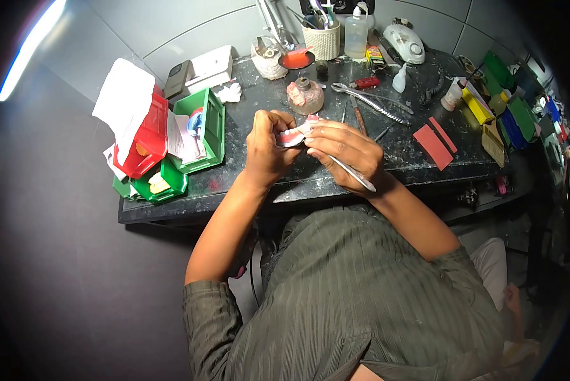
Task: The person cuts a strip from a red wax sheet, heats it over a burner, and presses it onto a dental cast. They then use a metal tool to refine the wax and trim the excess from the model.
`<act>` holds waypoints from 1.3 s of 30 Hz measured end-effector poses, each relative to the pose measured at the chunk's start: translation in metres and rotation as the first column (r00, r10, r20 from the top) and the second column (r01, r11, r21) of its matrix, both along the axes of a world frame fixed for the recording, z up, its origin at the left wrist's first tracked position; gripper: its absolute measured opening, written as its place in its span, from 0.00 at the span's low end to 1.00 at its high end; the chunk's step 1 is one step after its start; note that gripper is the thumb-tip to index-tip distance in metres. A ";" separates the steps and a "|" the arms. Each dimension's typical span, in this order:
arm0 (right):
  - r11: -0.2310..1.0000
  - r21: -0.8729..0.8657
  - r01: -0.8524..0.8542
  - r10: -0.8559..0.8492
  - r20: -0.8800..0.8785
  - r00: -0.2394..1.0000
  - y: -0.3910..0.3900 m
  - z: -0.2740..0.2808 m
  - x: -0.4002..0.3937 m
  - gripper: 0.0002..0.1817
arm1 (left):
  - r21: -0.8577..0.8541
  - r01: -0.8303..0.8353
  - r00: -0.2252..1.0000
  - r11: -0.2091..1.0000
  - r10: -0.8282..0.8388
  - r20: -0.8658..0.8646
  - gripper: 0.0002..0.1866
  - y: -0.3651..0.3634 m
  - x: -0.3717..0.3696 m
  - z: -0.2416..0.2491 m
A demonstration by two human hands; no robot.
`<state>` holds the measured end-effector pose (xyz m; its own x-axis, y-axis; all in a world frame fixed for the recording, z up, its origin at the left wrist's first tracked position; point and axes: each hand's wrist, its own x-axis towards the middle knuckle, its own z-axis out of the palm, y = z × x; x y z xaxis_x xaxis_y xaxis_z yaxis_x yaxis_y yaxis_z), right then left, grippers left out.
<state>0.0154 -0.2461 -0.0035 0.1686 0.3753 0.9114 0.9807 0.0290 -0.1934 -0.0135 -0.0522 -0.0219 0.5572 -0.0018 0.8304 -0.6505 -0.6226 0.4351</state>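
Over the front edge of the dark workbench (234,174), my left hand (267,143) is closed around a denture model (289,137) with pink wax and pale teeth. My right hand (348,152) meets it from the right, fingertips against the model. A metal wax spatula (355,174) lies in the right hand's grip, its broad end pointing down toward me. The fingers cover its other end. Just behind my hands stands a glass spirit burner (304,95) smeared with pink wax.
Green bins (216,127) and a red bin (146,149) stand at the left. Pliers (370,101) and thin tools lie behind my right hand. Pink wax sheets (433,147) rest at the right. A tool cup (323,43) and squeeze bottle (356,35) stand at the back.
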 end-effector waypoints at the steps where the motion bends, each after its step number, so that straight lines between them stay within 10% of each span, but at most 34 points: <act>1: 1.000 -0.001 0.000 0.000 0.000 1.000 0.000 0.000 0.000 0.14 | -0.004 0.001 1.000 1.000 -0.001 -0.007 0.27 0.000 0.000 0.000; 31: 0.997 -0.031 0.067 -0.066 0.016 0.998 0.001 -0.007 -0.001 0.13 | 0.059 -0.036 0.995 0.998 0.041 -0.089 0.29 0.001 -0.001 0.002; 39: 0.975 0.218 0.040 0.024 -0.283 0.959 -0.003 -0.013 0.008 0.10 | 0.213 -0.083 0.997 0.974 0.083 0.009 0.35 0.000 0.001 0.005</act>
<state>0.0238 -0.2494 -0.0162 0.4333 0.1692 0.8852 0.8870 0.0940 -0.4521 -0.0125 -0.0521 -0.0168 0.5629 -0.1327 0.8158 -0.5928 -0.7526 0.2867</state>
